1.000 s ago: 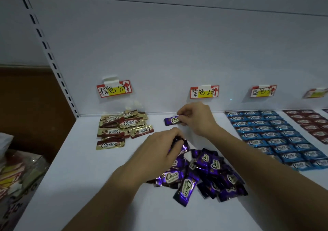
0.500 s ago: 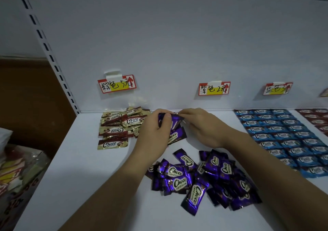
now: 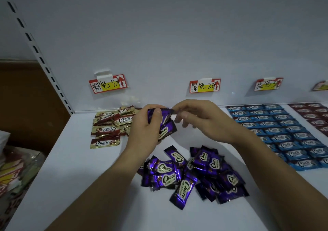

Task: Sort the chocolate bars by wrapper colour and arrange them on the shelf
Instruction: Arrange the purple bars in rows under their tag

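1. Currently left hand [image 3: 144,131] grips a few purple bars [image 3: 166,129] above the shelf [image 3: 71,159]; right hand [image 3: 200,120] pinches the top one's end.
2. Risk: slick wrappers slip and drop into the gold bars [image 3: 106,129] nearby.

Heap of bars [image 3: 193,174] at shelf [image 3: 71,177] front, small stack [image 3: 108,126] behind-left, laid-out rows [image 3: 287,136] at right.

Saw glossy purple bars [image 3: 184,190] with cream labels, gold-and-brown bars [image 3: 104,130], blue bars [image 3: 282,124], perhaps maroon bars [image 3: 316,113] at the edge, red-and-yellow tags [image 3: 108,85], white shelf [image 3: 79,177]
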Action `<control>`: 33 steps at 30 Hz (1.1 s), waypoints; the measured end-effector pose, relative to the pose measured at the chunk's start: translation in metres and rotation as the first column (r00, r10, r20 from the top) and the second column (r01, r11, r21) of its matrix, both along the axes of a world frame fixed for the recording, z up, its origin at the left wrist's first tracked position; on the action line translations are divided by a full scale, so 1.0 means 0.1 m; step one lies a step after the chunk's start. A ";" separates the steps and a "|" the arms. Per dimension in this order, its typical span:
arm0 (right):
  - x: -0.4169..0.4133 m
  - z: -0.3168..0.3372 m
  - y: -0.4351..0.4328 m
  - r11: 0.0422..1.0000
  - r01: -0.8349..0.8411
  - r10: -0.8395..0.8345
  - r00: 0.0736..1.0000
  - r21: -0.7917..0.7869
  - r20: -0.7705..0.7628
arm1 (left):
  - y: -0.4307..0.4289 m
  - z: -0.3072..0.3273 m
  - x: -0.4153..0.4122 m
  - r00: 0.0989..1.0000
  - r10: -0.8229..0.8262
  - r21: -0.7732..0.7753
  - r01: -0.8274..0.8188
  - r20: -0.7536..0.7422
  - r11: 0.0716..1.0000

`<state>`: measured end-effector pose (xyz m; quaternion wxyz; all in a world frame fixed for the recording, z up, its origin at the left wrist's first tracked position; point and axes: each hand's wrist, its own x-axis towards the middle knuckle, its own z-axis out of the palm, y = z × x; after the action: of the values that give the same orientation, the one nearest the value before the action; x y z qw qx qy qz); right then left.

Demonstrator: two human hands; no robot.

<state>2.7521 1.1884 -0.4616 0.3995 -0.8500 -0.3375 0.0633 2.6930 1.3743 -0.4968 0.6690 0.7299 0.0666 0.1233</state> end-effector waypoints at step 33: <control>0.07 -0.10 0.01 0.762 0.405 -0.259 0.906 0.506 -0.336 | -0.11 0.08 0.14 0.970 -0.243 -0.315 0.229 -0.006 0.921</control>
<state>2.7587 1.1895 -0.4720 0.6759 -0.7251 -0.1316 -0.0071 2.7068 1.3637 -0.4887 0.7841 0.6204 0.0120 0.0132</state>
